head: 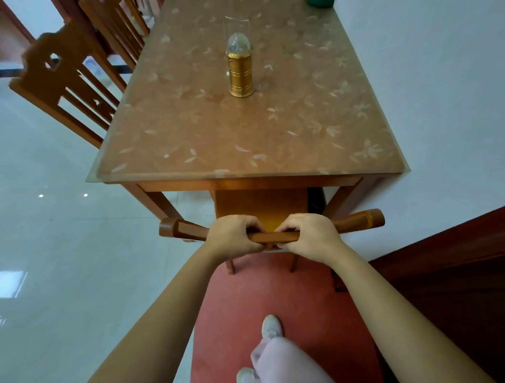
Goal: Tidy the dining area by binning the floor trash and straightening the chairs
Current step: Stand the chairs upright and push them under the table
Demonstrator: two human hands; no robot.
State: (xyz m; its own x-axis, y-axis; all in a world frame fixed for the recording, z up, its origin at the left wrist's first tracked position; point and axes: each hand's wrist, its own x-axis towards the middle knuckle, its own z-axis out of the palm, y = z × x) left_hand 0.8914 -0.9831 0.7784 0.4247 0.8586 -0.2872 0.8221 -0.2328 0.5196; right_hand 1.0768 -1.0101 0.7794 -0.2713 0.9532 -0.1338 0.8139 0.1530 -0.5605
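A wooden chair (pixel 262 205) stands at the near end of the dining table (pixel 246 131), its seat pushed under the tabletop. My left hand (pixel 232 236) and my right hand (pixel 308 235) both grip the curved top rail of its backrest, close together near the middle. Two of the chair's legs stand on a red mat (pixel 273 295). More wooden chairs (pixel 68 82) stand along the table's left side; the nearest is angled away from the table. No floor trash is in view.
A gold lantern (pixel 240 71) stands on the table and a green object (pixel 319 2) sits at its far end. A white wall runs along the right, with a dark wooden panel (pixel 451 259) at lower right. Glossy white floor spreads to the left. My feet are on the mat.
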